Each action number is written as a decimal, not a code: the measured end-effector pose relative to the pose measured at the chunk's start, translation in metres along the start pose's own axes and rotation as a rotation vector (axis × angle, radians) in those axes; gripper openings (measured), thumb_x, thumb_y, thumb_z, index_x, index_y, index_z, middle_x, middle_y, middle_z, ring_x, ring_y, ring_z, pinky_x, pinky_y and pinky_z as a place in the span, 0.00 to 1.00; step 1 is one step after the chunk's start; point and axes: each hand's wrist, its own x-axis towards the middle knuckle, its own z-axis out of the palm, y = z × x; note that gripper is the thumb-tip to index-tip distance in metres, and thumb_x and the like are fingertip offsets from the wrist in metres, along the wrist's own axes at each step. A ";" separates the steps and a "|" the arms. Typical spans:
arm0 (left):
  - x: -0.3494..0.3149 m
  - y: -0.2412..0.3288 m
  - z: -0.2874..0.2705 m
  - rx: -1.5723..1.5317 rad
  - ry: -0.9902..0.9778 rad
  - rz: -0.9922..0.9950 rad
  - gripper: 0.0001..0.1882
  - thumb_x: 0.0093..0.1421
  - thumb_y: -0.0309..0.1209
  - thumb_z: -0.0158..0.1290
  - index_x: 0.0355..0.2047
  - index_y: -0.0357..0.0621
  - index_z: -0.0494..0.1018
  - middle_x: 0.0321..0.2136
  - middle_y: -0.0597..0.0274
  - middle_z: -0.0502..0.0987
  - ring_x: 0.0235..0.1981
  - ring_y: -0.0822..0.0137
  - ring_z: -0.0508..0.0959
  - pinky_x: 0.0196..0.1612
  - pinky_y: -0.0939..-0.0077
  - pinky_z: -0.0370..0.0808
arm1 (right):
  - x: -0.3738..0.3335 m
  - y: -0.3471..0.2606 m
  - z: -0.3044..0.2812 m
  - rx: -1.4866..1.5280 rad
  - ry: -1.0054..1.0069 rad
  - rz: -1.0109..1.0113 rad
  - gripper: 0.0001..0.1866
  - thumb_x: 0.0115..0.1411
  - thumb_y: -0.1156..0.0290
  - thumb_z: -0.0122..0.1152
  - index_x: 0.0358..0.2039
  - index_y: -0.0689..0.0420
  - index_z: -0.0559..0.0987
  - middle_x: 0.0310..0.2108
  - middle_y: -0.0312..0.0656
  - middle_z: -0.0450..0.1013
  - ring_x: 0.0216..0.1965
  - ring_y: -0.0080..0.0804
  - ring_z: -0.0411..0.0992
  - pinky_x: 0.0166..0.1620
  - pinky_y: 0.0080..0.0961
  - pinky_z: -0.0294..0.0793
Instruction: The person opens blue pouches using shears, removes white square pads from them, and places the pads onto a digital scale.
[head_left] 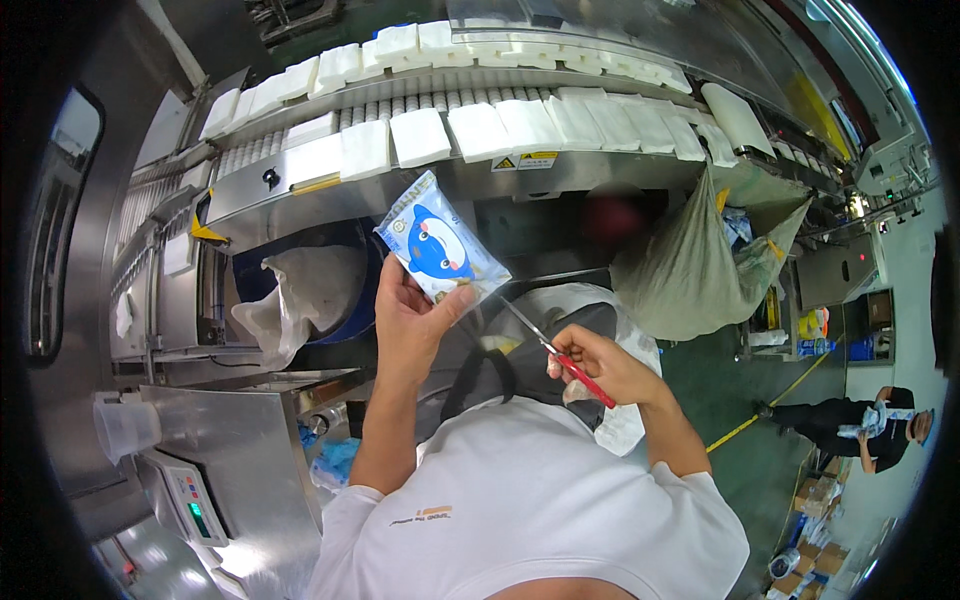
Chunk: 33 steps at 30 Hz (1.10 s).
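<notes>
My left hand grips a soft plastic packet, pale with a blue cartoon animal on its front, thumb over the near edge. The packet is tilted, its front turned up. In my right hand is a red-handled tool with a slim metal blade; my fingers hide part of it, so its exact kind is unclear. The blade points up and left, its tip close to the packet's lower right corner. Whether tip and packet touch, I cannot tell.
Ahead runs a roller conveyor carrying rows of folded white sheets. A blue bin with a plastic liner stands left, a cloth sack hangs right. A scale is lower left. Another person stands far right.
</notes>
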 end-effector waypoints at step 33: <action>-0.018 -0.021 -0.027 0.194 0.230 0.024 0.37 0.54 0.23 0.70 0.61 0.35 0.65 0.49 0.58 0.77 0.49 0.67 0.78 0.56 0.71 0.73 | -0.001 -0.022 -0.032 -0.438 0.154 -0.010 0.11 0.63 0.68 0.66 0.43 0.58 0.77 0.30 0.39 0.81 0.29 0.26 0.77 0.34 0.29 0.76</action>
